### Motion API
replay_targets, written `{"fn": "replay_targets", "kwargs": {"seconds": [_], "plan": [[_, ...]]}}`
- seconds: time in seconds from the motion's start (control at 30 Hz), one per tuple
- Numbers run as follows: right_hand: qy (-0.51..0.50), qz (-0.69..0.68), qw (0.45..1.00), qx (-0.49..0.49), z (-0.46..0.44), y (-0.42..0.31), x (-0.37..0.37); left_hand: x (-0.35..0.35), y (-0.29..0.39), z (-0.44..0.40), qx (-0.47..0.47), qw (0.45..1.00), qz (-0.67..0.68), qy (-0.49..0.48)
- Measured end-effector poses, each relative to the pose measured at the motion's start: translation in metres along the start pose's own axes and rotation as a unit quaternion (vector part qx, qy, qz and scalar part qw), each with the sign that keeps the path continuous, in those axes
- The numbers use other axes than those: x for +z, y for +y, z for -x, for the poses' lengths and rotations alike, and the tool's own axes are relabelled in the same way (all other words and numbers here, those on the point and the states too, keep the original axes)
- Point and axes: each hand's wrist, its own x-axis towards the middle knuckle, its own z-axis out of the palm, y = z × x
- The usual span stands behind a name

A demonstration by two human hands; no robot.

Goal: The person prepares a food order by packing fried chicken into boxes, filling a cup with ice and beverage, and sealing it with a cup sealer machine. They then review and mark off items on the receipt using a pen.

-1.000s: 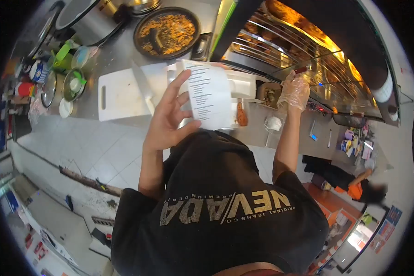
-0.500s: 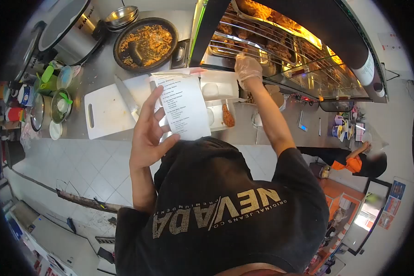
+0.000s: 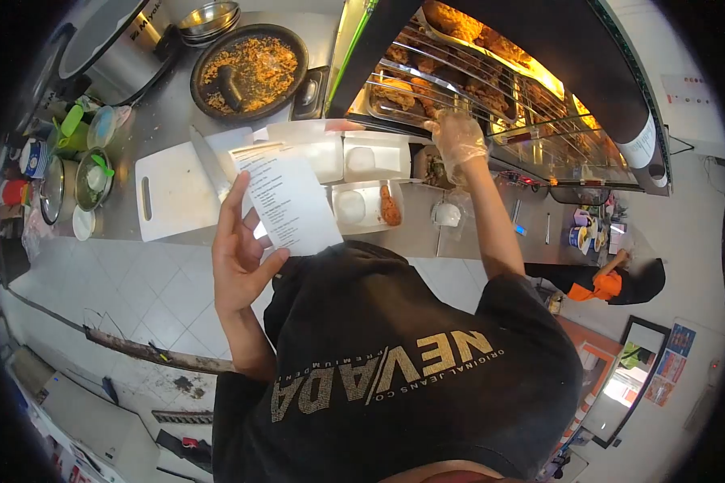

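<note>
A printed paper slip (image 3: 292, 201) is held between the thumb and fingers of my left hand (image 3: 246, 245). My right hand (image 3: 457, 137), in a clear plastic glove, reaches into the open warming cabinet (image 3: 499, 145), by a tray of fried chicken (image 3: 399, 95). Its fingertips are partly hidden among the rack wires, so what they grip cannot be made out. Below the cabinet, one white box (image 3: 369, 207) holds a chicken piece (image 3: 390, 205) beside a white round mound (image 3: 350, 207). Another open box (image 3: 376, 155) behind it holds a similar mound (image 3: 361, 159).
On the left lie a white cutting board (image 3: 177, 189) and a knife (image 3: 210, 161). A black pan (image 3: 250, 72) of browned bits sits behind them, near a large cooker (image 3: 121, 48). At the far right is a person in black and orange (image 3: 608, 283).
My right hand has moved from the cabinet's glass door into the cabinet beside the chicken tray. My left hand still holds the slip, now lower and further left in view.
</note>
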Motion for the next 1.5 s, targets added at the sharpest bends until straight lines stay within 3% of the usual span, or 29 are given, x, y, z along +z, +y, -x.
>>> {"fn": "replay_targets", "kwargs": {"seconds": [0.17, 0.27, 0.4, 0.5, 0.6, 0.73, 0.8, 0.93, 1.0, 1.03, 1.13, 1.17, 1.27, 1.37, 1.47, 1.5], "plan": [[0.030, -0.110, 0.984, 0.134, -0.046, 0.028, 0.089, 0.004, 0.005, -0.006, -0.006, 1.000, -0.001, 0.003], [0.044, -0.135, 0.979, 0.143, -0.067, 0.034, 0.113, 0.005, 0.008, -0.005, -0.007, 1.000, -0.001, 0.006], [-0.010, -0.085, 0.987, 0.133, -0.077, 0.035, 0.110, -0.001, 0.007, -0.002, 0.016, 1.000, -0.009, -0.002], [0.028, -0.173, 0.979, 0.105, -0.084, 0.074, 0.175, -0.003, 0.006, 0.000, 0.016, 1.000, -0.013, 0.004], [-0.089, -0.131, 0.978, 0.134, -0.064, 0.038, 0.086, -0.001, 0.006, 0.002, 0.011, 1.000, -0.011, 0.022], [-0.071, -0.171, 0.958, 0.220, -0.039, 0.031, 0.058, -0.003, 0.003, 0.002, 0.008, 1.000, -0.009, 0.025], [-0.070, -0.352, 0.904, 0.231, -0.019, 0.047, 0.066, -0.004, 0.004, 0.002, 0.000, 1.000, -0.011, 0.020], [-0.015, -0.638, 0.736, 0.229, 0.038, 0.047, 0.035, -0.003, 0.005, 0.000, -0.006, 1.000, -0.015, 0.013], [-0.068, -0.663, 0.700, 0.256, 0.059, 0.034, -0.014, -0.004, 0.005, 0.001, -0.003, 1.000, -0.009, 0.013], [-0.103, -0.657, 0.721, 0.197, 0.066, 0.040, -0.017, -0.006, 0.003, 0.001, 0.000, 1.000, 0.000, 0.011], [-0.234, -0.499, 0.821, 0.145, 0.066, 0.033, -0.034, -0.009, 0.001, 0.000, 0.006, 1.000, 0.004, 0.002], [-0.235, -0.500, 0.831, 0.069, 0.062, 0.040, -0.004, -0.009, 0.000, -0.001, 0.008, 1.000, 0.003, -0.003], [-0.328, -0.302, 0.892, 0.072, 0.032, 0.013, 0.032, -0.009, 0.001, -0.003, 0.001, 1.000, 0.003, -0.007], [-0.215, -0.292, 0.923, 0.128, 0.026, -0.020, 0.078, -0.010, 0.002, -0.001, 0.003, 1.000, 0.003, -0.007], [-0.120, -0.182, 0.974, 0.054, 0.015, -0.041, 0.122, -0.009, 0.006, 0.002, 0.010, 1.000, -0.007, -0.008], [-0.139, -0.169, 0.974, 0.063, 0.017, -0.047, 0.118, -0.010, 0.005, 0.003, 0.011, 1.000, -0.005, -0.005]]}}
